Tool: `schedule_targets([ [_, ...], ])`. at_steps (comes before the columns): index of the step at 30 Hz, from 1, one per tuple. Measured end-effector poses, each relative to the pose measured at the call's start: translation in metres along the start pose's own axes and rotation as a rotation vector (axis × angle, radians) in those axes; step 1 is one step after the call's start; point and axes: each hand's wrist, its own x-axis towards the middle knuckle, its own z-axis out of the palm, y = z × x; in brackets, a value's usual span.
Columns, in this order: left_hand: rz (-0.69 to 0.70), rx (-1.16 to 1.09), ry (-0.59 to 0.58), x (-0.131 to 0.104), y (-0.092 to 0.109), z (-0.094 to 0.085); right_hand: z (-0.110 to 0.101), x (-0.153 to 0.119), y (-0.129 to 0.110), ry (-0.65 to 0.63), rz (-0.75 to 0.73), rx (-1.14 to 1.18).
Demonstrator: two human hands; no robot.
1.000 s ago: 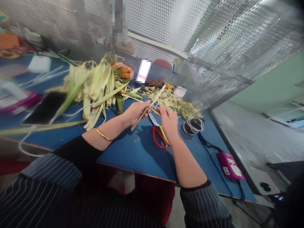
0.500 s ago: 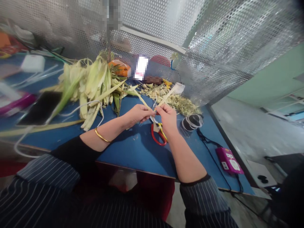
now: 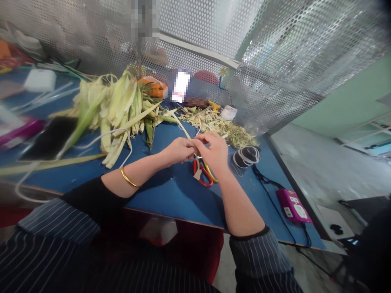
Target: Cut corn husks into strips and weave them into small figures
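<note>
My left hand and my right hand meet over the table, both closed with fingertips pinched together. Between them is a narrow pale corn husk strip, which runs from the fingers up and left toward the husks. Another pale end hangs below my fingers over the scissors. The right fingers cover the spot where the strip is gripped. Under my right hand lie scissors with red and yellow handles, their blades mostly hidden. A large bunch of corn husks lies beyond my left hand.
Husk scraps are heaped behind my hands on the blue table. A dark spool with white cord stands right, near a purple power strip. A dark phone and white cable lie left. Perforated mesh rises behind.
My right hand has moved slightly left, over the left fingertips. The strip end that stuck up to the right no longer shows there, and a pale end hangs lower over the scissor handles.
</note>
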Motion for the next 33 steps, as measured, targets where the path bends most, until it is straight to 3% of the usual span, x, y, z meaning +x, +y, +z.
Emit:
schedule_targets([
  [3,0.001,0.065,-0.04,-0.001,-0.003,0.005,0.007,0.001,0.004,-0.177,0.193,0.267],
  [5,-0.012,0.056,-0.067,0.0,-0.004,0.006,0.01,0.001,0.005,-0.184,0.288,0.378],
  [8,-0.023,0.02,-0.094,-0.001,-0.002,0.005,0.011,-0.001,0.004,-0.104,0.283,0.401],
  [16,-0.077,-0.005,-0.148,-0.001,-0.001,0.005,0.019,-0.005,0.003,0.04,0.076,0.253],
  [20,-0.139,-0.158,-0.061,0.005,-0.007,0.002,0.016,-0.001,0.011,0.095,0.032,0.194],
  [24,-0.252,-0.451,0.034,0.012,-0.005,-0.018,0.009,0.002,0.019,0.286,0.164,0.162],
  [26,-0.247,-0.523,0.087,0.014,-0.001,-0.027,0.009,0.001,0.02,0.231,0.236,0.209],
  [30,-0.198,-0.527,0.124,0.012,0.006,-0.033,0.017,-0.005,0.015,-0.091,0.248,0.357],
  [33,-0.201,-0.506,0.14,0.008,0.007,-0.032,0.023,-0.01,0.009,-0.21,0.243,0.354],
])
